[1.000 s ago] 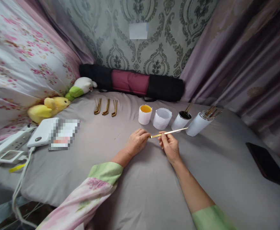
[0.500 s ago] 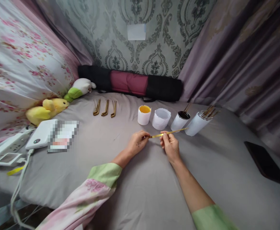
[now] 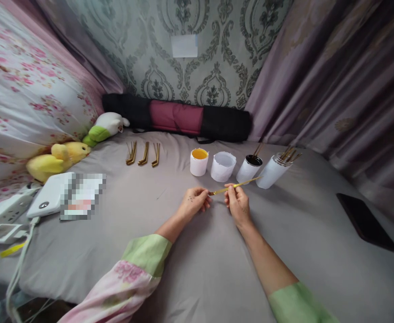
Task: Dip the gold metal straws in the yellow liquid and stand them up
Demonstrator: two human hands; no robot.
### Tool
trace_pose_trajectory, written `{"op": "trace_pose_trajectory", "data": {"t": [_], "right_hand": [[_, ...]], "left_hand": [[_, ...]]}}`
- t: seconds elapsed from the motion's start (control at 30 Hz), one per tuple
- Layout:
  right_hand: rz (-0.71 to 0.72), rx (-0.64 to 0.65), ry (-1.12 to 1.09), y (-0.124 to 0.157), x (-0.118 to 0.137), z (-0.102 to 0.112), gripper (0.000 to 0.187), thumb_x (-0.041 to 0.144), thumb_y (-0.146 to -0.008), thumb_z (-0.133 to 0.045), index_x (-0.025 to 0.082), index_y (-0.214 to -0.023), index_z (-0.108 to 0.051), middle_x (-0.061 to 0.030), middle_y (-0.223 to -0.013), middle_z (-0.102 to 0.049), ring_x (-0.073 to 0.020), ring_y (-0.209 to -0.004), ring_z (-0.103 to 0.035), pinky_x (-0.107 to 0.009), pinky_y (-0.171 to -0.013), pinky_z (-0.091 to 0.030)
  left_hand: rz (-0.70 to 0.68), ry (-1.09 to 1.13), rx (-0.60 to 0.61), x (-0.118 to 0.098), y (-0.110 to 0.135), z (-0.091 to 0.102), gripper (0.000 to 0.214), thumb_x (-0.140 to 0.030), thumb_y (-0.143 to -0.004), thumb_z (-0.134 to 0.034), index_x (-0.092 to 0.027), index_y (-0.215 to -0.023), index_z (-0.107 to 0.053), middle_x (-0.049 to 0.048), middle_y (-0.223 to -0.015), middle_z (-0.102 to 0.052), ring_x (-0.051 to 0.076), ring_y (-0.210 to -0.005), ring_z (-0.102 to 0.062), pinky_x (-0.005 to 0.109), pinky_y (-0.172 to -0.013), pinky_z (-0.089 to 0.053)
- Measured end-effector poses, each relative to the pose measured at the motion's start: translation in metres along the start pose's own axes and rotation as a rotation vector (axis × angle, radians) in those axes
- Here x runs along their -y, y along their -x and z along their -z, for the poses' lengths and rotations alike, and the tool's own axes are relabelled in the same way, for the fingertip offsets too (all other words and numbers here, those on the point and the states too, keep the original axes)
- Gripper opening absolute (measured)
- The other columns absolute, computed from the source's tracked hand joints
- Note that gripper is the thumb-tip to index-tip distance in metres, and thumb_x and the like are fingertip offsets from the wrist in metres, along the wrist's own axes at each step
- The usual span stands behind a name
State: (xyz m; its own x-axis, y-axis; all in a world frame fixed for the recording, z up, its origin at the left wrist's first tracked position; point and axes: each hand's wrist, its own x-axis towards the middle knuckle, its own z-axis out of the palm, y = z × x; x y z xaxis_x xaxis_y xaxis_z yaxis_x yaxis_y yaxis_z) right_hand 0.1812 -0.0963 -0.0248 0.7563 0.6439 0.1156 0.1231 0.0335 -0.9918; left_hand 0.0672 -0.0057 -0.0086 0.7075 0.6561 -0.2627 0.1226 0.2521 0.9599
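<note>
Both of my hands pinch a thin golden strip (image 3: 242, 184) that lies nearly level just above the grey bedsheet (image 3: 197, 251). My left hand (image 3: 194, 200) grips its left end with the fingers curled. My right hand (image 3: 238, 202) pinches it near the middle, and the free end points right toward the cups. Behind the strip stand a white cup of yellow stuff (image 3: 199, 162), an empty-looking white cup (image 3: 223, 166), a tilted cup with dark contents (image 3: 249, 168) and a tilted cup holding several golden sticks (image 3: 276, 170).
Three bent golden pieces (image 3: 143, 154) lie at the back left. Plush toys (image 3: 54, 159), a white power bank (image 3: 47, 202) and a power strip (image 3: 2, 213) are at the left. A black and maroon bag (image 3: 177, 116) lies along the wall. A dark phone (image 3: 365, 222) is at the right.
The view has shifted slightly left and down. My hands keep hold of the strip, and my left fingers have curled a little more round its end.
</note>
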Motion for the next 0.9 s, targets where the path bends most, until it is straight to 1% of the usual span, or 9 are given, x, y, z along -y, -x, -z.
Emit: {"op": "trace_pose_trajectory", "data": {"t": [0.17, 0.33, 0.5, 0.9], "right_hand": [[0.006, 0.004, 0.019, -0.0001, -0.002, 0.001, 0.032, 0.047, -0.08, -0.042, 0.018, -0.091, -0.054, 0.0023, -0.063, -0.048, -0.007, -0.048, -0.044, -0.017, -0.041, -0.035], [0.006, 0.023, 0.037, 0.0001, -0.0018, 0.0014, 0.031, 0.046, -0.081, -0.042, 0.019, -0.089, -0.054, 0.0032, -0.061, -0.048, -0.0067, -0.047, -0.044, -0.017, -0.042, -0.036], [-0.009, 0.028, 0.043, 0.0011, 0.001, 0.001, 0.033, 0.048, -0.078, -0.043, 0.019, -0.088, -0.055, 0.0032, -0.06, -0.048, -0.007, -0.046, -0.044, -0.017, -0.041, -0.036], [-0.043, 0.051, 0.022, 0.0017, 0.003, 0.0006, 0.032, 0.048, -0.077, -0.045, 0.02, -0.088, -0.055, 0.0032, -0.06, -0.048, -0.0076, -0.045, -0.043, -0.018, -0.039, -0.034]], "left_hand": [[0.09, 0.172, 0.056, 0.0018, 0.0038, -0.0023, 0.02, -0.026, -0.081, -0.047, -0.008, -0.086, -0.054, 0.006, -0.065, -0.06, 0.007, -0.044, -0.052, 0.017, -0.038, -0.037], [0.108, 0.269, 0.134, 0.0037, 0.0056, 0.0006, 0.019, -0.024, -0.08, -0.049, -0.007, -0.087, -0.055, 0.0071, -0.068, -0.06, 0.007, -0.048, -0.054, 0.017, -0.042, -0.038], [0.095, 0.288, 0.165, 0.0077, 0.0045, 0.0017, 0.021, -0.026, -0.078, -0.054, -0.008, -0.088, -0.055, 0.0069, -0.069, -0.061, 0.008, -0.049, -0.054, 0.017, -0.042, -0.038], [0.089, 0.289, 0.169, 0.0097, 0.004, 0.0024, 0.024, -0.028, -0.075, -0.058, -0.009, -0.088, -0.054, 0.0062, -0.069, -0.06, 0.007, -0.048, -0.053, 0.017, -0.041, -0.037]]}}
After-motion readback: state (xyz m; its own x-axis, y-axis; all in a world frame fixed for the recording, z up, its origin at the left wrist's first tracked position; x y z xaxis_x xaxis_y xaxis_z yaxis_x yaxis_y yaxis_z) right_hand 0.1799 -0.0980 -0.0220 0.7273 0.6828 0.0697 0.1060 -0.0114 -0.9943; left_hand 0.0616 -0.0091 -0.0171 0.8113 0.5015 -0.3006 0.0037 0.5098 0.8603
